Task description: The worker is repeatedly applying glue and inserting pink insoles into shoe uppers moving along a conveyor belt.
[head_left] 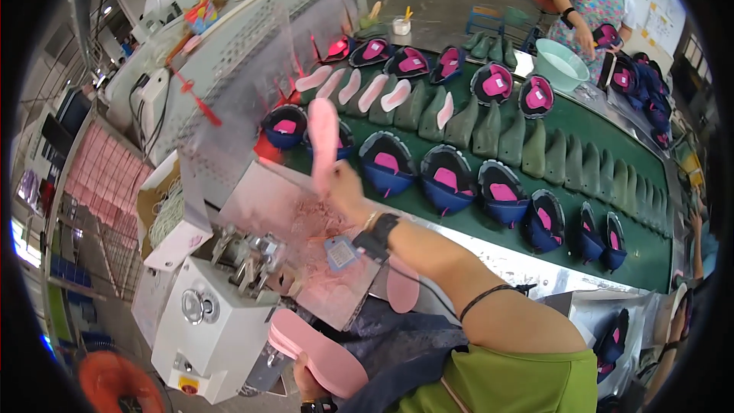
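My right hand [345, 193] reaches forward over the near left end of a green conveyor belt [459, 210]. Its fingers close on one end of a pink insole [323, 134], which stands almost upright in this view and partly covers a navy shoe upper. Low in front of me, my left hand [307, 381] grips a stack of pink insoles [319, 352], its fingers partly hidden by them. Between my two hands, another pink insole [403, 284] lies at the bench edge. On the belt, several pink insoles [372, 92] rest on or against green shoe lasts [415, 107].
Navy shoe uppers [446, 180] line the belt's near side. A white machine [200, 321] stands at lower left, beside a board [329, 283] strewn with pink scraps. A box of cord [164, 214] sits behind it. Across the belt, a person [592, 0] handles an upper near a pale green basin [562, 65].
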A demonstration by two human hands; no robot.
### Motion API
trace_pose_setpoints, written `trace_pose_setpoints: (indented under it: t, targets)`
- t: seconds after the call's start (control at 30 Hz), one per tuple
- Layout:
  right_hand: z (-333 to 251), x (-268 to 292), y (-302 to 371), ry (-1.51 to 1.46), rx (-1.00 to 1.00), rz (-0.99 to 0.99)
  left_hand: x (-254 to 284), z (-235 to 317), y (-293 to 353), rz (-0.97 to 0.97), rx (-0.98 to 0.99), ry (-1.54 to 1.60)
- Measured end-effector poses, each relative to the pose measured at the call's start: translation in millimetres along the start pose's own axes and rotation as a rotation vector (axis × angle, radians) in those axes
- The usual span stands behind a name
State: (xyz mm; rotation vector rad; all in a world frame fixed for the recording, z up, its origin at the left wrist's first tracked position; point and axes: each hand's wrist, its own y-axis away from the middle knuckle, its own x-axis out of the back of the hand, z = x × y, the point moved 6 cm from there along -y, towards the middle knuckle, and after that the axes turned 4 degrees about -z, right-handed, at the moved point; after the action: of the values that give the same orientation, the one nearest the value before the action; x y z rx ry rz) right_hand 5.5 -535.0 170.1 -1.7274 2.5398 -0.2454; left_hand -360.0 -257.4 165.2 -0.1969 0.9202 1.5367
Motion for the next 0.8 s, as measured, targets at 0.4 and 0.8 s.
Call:
trace_pose_setpoints:
  t: [0.4,0.8]
  targets:
    - [99.4,241.3,-172.9,0.53,-0.21,0.341,1.3,-16.0,-10.4,0.183,0.232,-0.108]
    - [-86.1,5.4,200.7,0.231,0.248,-1.097,-23.0,-8.6,-27.7,-0.032,0.118,-0.108]
